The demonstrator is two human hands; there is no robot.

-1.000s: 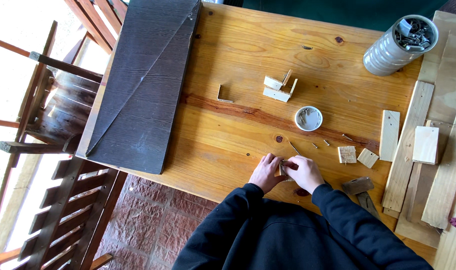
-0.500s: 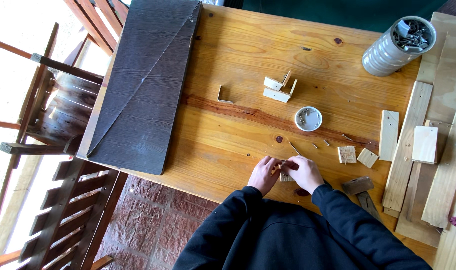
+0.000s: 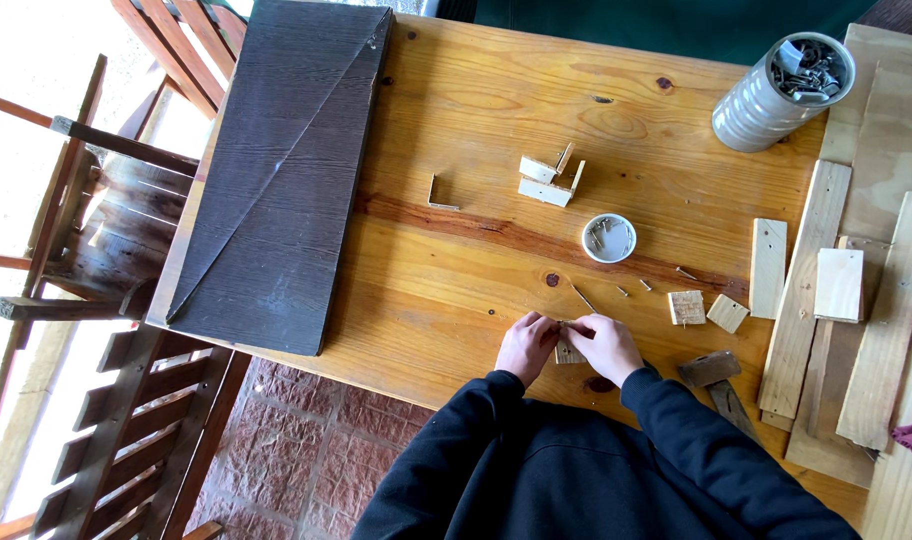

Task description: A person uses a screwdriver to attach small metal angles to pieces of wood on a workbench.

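Both hands, left hand [image 3: 527, 345] and right hand [image 3: 604, 346], pinched a small wood piece [image 3: 569, 352] at the table's near edge. Assembly step seemingly underway; next move likely needed a steady grip

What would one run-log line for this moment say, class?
left hand: pinching small wood piece | right hand: on same piece | near: white dish of nails, wooden table

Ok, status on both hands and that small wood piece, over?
Left hand and right hand both pinching small pale wooden block at table edge. Thin nail just beyond, small white round dish of nails farther. Nothing blocking.
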